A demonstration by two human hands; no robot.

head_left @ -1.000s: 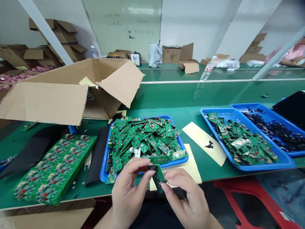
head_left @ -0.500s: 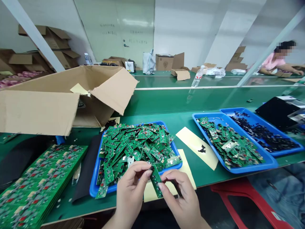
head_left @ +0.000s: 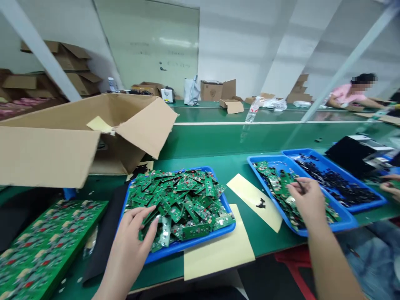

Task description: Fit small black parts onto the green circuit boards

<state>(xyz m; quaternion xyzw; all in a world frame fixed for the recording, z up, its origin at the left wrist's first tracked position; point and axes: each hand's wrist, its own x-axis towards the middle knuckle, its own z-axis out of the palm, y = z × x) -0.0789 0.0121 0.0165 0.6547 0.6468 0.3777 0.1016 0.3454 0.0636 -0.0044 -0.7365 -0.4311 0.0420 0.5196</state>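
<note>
Two blue trays [head_left: 190, 243] beside the yellow strip [head_left: 246, 196].
Left of it, left hand [head_left: 134, 227] with spread grip is at green boards [head_left: 175, 191]; right of it, right hand [head_left: 309, 198], grip unclear, is over more boards [head_left: 270, 178]. Tray walls probably prevent scattering.

My left hand [head_left: 133, 235] is at the near left of the first tray [head_left: 187, 244], where loose boards [head_left: 184, 196] lie heaped. My right hand [head_left: 308, 200] is over the second tray [head_left: 340, 227], right of a paper strip [head_left: 246, 193]; the third tray [head_left: 379, 202] sits farther right. Stacked panels [head_left: 59, 233] lie left, a carton [head_left: 46, 156] behind them.
</note>
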